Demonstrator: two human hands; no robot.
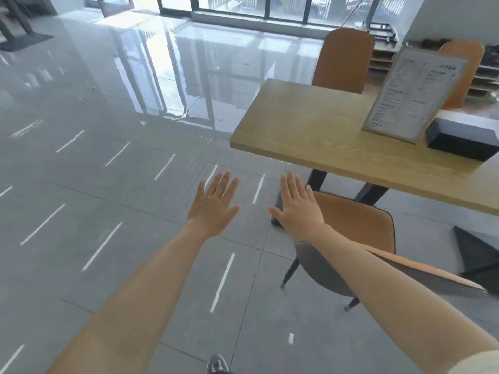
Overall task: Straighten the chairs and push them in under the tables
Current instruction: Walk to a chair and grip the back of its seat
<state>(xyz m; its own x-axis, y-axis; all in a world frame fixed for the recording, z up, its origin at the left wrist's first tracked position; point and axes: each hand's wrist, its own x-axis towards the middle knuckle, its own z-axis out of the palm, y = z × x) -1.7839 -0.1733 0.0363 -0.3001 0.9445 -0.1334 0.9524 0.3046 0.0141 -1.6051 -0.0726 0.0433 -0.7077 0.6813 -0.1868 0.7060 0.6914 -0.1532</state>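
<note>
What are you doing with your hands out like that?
A person is tidying the chairs at a wooden table. Both hands are held out flat with fingers spread, holding nothing: the left hand is over the floor and the right hand is over the near orange chair. That chair's seat sits partly under the table edge, with its back sticking out. Two more orange chairs stand on the far side.

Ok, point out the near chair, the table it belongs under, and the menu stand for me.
near chair [359,225]: head view, on the orange seat.
table [305,125]: head view, on bare wooden top.
menu stand [413,95]: head view, on the printed sheet's middle.
</note>
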